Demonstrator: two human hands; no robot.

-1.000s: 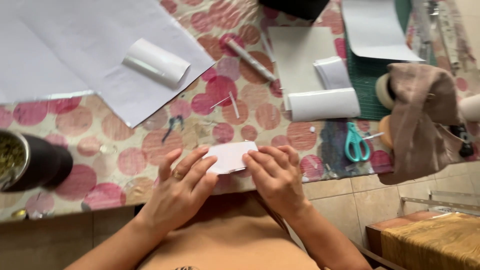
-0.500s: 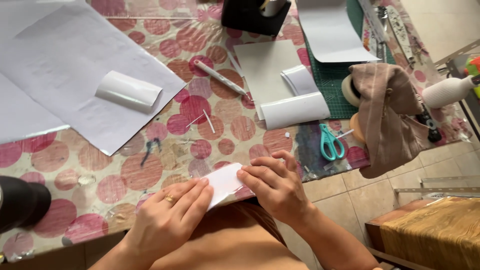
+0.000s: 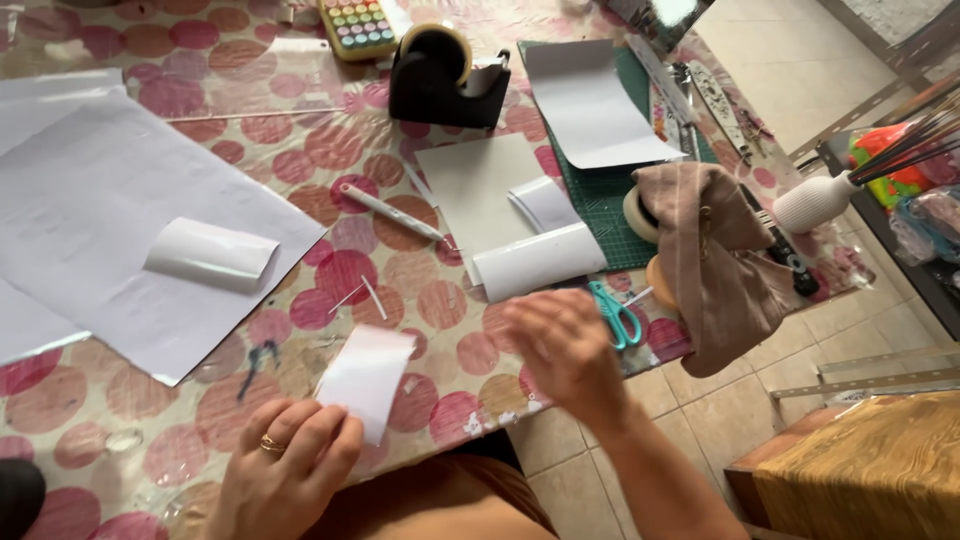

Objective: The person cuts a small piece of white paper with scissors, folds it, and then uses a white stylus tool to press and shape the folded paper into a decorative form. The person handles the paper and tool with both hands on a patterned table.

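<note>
At far left, large white sheets point(image 3: 120, 220) lie flat on the desk point(image 3: 300, 150), which is covered in a cloth of pink and red circles. A small curled white piece point(image 3: 212, 254) rests on top of the sheets.

Near the front edge, the left hand point(image 3: 285, 470), wearing a ring, pinches the lower end of a small white paper strip point(image 3: 366, 380) between thumb and fingers. The strip stands tilted up off the desk, its upper end curling slightly.

Two thin white slivers point(image 3: 365, 295) lie just above the strip. A white pen-like tool point(image 3: 390, 211) lies diagonally further back, and a black tape dispenser point(image 3: 447, 80) stands at the rear.

The right hand point(image 3: 565, 350) is raised above the desk, apart from the strip and holding nothing. It is blurred, with fingers loosely curved rather than closed.

Just beyond the right hand lie a rolled white sheet point(image 3: 540, 262) and teal-handled scissors point(image 3: 612, 312). Further right, a green cutting mat point(image 3: 600, 195) carries another white sheet point(image 3: 592, 105), and a brown cloth point(image 3: 715, 260) is draped at the desk corner.
</note>
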